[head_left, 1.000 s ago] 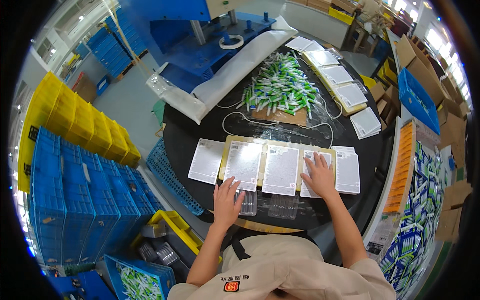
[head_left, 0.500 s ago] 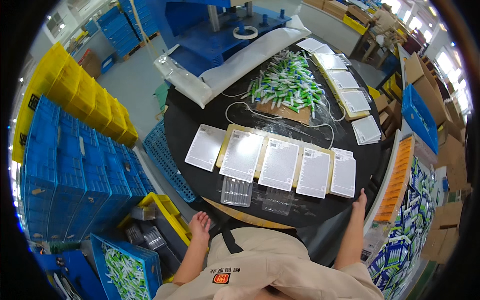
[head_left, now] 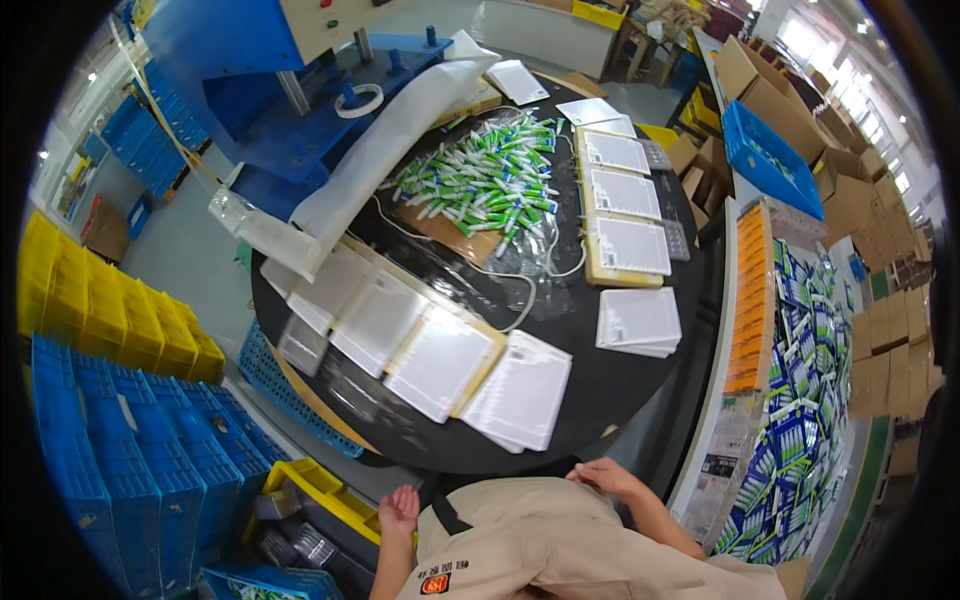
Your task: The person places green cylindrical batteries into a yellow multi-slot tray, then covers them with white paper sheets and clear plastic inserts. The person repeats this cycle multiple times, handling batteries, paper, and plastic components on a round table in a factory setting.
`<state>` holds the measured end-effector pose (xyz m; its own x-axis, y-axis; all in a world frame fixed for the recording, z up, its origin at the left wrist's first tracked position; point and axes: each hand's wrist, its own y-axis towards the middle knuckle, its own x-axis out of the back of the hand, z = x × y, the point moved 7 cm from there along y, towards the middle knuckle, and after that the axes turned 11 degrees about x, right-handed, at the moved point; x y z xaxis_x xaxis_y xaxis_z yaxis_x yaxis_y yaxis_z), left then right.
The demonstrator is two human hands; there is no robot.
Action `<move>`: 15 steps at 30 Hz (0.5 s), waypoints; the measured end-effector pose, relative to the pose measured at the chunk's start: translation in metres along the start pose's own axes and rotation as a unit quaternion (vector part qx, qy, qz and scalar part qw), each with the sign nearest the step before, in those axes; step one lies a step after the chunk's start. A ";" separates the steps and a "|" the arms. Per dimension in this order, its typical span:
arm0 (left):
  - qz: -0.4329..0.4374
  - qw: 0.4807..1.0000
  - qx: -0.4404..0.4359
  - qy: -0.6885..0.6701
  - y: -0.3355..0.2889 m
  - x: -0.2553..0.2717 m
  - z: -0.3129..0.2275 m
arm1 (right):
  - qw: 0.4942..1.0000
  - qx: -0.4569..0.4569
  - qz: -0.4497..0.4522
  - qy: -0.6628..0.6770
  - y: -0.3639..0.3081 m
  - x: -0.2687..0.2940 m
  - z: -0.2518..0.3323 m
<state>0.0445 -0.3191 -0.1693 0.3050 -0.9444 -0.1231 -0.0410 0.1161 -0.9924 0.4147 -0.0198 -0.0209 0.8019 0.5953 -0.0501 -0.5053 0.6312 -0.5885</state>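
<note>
My left hand [head_left: 399, 510] is palm up beside my waist, fingers loosely apart, holding nothing. My right hand [head_left: 604, 476] is in front of my body, just off the table's near edge, with its fingers stretched out and nothing seen in them. Before me is a round black table [head_left: 640, 390]. Along its near left side, white cards [head_left: 437, 372] lie on yellow blocks [head_left: 483, 345], overlapping in places. Another row of white cards [head_left: 625, 195] lies on a yellow block at the right. A loose stack of white cards [head_left: 638, 320] lies nearer me.
Small green-and-white tubes [head_left: 485, 175] are heaped mid-table. A blue press [head_left: 290, 130] stands behind, left. Clear plastic trays [head_left: 302, 345] lie beside the cards. Blue crates [head_left: 130, 450] and yellow crates [head_left: 100, 310] flank the left; packed blister cards [head_left: 790, 440] fill the right side.
My view has shifted right. The card rows have swung clockwise relative to the press, the near row leftward. My right hand has moved from the table's right edge to before my body.
</note>
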 end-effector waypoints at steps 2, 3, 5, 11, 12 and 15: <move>0.069 0.997 0.017 0.007 -0.002 -0.022 0.008 | 0.983 0.175 0.030 -0.052 -0.002 0.009 0.070; 0.093 0.995 0.021 0.006 -0.007 -0.029 0.011 | 0.972 0.226 -0.068 -0.006 0.005 0.040 0.101; 0.115 0.993 0.031 -0.003 -0.018 -0.046 0.016 | 0.916 0.272 -0.285 -0.075 0.019 0.104 0.148; 0.223 0.973 -0.007 0.059 -0.050 -0.106 0.029 | 0.751 0.357 -0.301 -0.466 0.053 0.123 0.218; 0.232 0.969 -0.033 0.074 -0.052 -0.114 0.025 | 0.715 0.384 -0.278 -0.514 0.052 0.109 0.223; 0.247 0.963 -0.096 0.057 -0.046 -0.145 -0.010 | 0.684 0.376 -0.126 -0.612 0.064 0.058 0.214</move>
<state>-0.0076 -0.1908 -0.1061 0.0980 -0.8176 -0.5673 -0.3328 0.5103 -0.7930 0.3610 0.1618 0.1116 0.2581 0.1006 0.9609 -0.7908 0.5933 0.1503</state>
